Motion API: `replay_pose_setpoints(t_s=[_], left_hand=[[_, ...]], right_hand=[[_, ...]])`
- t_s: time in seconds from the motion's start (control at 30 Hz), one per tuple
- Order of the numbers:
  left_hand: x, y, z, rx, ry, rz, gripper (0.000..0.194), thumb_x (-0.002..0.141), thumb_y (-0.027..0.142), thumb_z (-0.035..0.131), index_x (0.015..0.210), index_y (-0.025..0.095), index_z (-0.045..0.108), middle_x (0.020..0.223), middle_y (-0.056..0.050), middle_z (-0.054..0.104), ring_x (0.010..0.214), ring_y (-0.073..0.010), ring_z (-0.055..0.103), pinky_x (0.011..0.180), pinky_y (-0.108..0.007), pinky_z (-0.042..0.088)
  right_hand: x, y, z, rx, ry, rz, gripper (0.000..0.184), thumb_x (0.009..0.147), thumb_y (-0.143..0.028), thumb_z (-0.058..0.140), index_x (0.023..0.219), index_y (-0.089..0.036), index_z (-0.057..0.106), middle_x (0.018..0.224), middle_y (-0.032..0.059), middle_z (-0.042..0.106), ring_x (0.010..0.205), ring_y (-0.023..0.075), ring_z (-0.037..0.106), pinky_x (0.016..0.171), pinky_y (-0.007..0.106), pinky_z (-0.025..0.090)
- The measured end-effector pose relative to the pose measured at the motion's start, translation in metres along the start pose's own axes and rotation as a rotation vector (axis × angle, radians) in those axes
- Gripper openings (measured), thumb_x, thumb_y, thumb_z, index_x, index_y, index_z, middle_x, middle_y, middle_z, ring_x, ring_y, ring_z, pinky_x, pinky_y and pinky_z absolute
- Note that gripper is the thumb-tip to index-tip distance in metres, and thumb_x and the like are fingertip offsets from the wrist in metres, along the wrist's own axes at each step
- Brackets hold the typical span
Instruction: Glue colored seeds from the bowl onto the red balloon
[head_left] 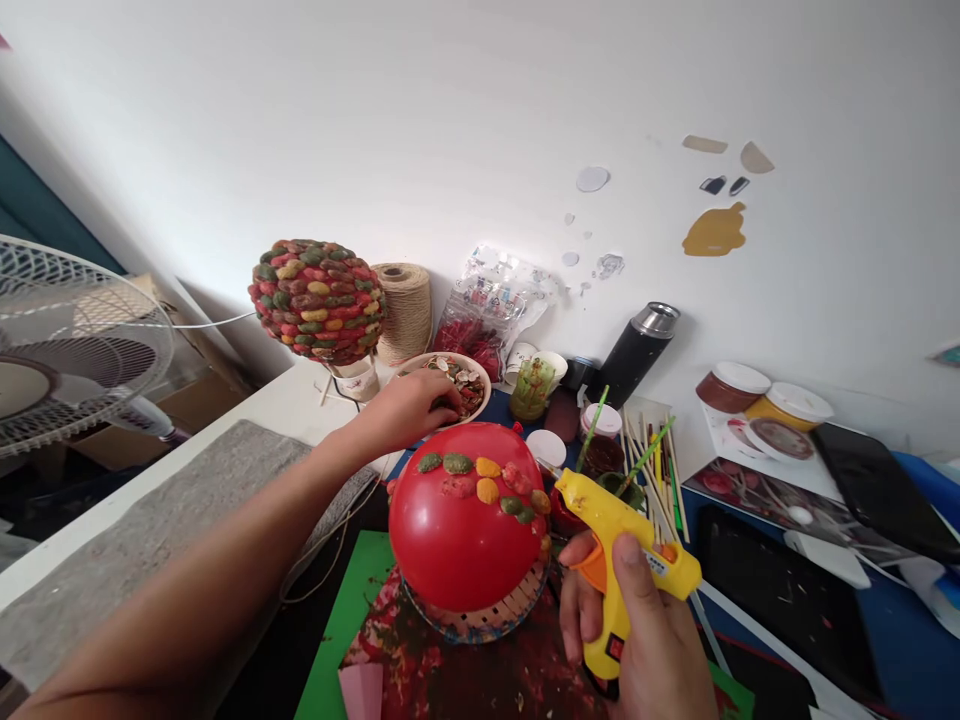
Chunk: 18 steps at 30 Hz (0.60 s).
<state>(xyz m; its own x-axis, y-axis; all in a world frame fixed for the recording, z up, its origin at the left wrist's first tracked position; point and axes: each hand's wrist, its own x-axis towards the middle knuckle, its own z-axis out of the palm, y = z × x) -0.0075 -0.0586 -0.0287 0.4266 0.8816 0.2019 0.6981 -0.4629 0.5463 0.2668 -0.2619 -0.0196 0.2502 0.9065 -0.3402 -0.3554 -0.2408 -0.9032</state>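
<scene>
My right hand [637, 620] grips a yellow hot glue gun [626, 520], fingers wrapped round its handle by the orange trigger. Its nozzle points left, close to a red balloon [457, 540]. Green, yellow and red shell-like pieces [487, 468] are stuck in a band across the balloon's upper side. The balloon rests in a basket-like ring [487, 620]. My left hand [427, 400] reaches past the balloon into a round bowl [486, 385] of similar coloured shell pieces [461, 375]. Its fingers are curled at the bowl; whatever they pinch is hidden.
A ball covered in coloured pieces [319, 300] stands on a cup, beside a twine spool [405, 310]. Behind are a plastic bag [495, 300] and a black flask [637, 350]. Paint jars and sticks [656, 450] stand right, a fan [75, 350] left.
</scene>
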Motion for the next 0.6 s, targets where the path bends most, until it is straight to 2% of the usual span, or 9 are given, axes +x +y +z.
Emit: replay_pose_setpoints(t_s=[0.1,0.2,0.3,0.47,0.6], left_hand=[[-0.001,0.002,-0.004,-0.112,0.061,-0.060,0.018,0.092,0.042,0.081,0.099,0.026,0.085,0.104,-0.007,0.087,0.099,-0.0305,0.079,0.090,-0.040,0.061],[-0.002,0.002,-0.010,-0.269,0.126,-0.131,0.039,0.089,0.060,0.085,0.103,0.024,0.085,0.092,-0.006,0.084,0.081,-0.0262,0.075,0.073,-0.035,0.058],[-0.003,0.004,-0.016,-0.447,0.203,-0.171,0.056,0.084,0.073,0.089,0.105,0.022,0.082,0.091,-0.007,0.083,0.077,-0.0235,0.074,0.069,-0.033,0.057],[-0.003,0.012,-0.022,-0.657,0.308,-0.184,0.067,0.078,0.074,0.094,0.115,0.019,0.083,0.084,-0.006,0.079,0.070,-0.0192,0.069,0.069,-0.033,0.057],[-0.006,0.016,-0.020,-0.729,0.333,-0.196,0.070,0.073,0.071,0.098,0.117,0.019,0.086,0.085,-0.006,0.080,0.072,-0.0202,0.071,0.069,-0.033,0.058]], right_hand=[[-0.001,-0.001,0.002,0.001,-0.013,-0.072,0.070,0.084,-0.088,0.091,0.083,-0.019,0.079,0.050,-0.0045,0.053,0.044,0.0165,0.058,0.052,0.028,0.044],[0.001,0.000,0.002,-0.024,-0.030,-0.122,0.070,0.086,-0.089,0.089,0.082,-0.020,0.077,0.050,-0.0050,0.054,0.043,0.0161,0.058,0.052,0.029,0.043],[0.002,0.002,0.002,-0.036,-0.044,-0.157,0.070,0.088,-0.088,0.088,0.082,-0.020,0.076,0.050,-0.0056,0.054,0.042,0.0148,0.056,0.053,0.029,0.045],[0.005,0.007,-0.001,-0.041,-0.087,-0.216,0.069,0.091,-0.088,0.086,0.086,-0.020,0.079,0.051,-0.0060,0.054,0.043,0.0156,0.058,0.052,0.029,0.047],[0.012,0.014,-0.007,-0.078,-0.191,-0.246,0.073,0.092,-0.092,0.081,0.088,-0.019,0.080,0.050,-0.0046,0.056,0.042,0.0164,0.058,0.051,0.030,0.050]])
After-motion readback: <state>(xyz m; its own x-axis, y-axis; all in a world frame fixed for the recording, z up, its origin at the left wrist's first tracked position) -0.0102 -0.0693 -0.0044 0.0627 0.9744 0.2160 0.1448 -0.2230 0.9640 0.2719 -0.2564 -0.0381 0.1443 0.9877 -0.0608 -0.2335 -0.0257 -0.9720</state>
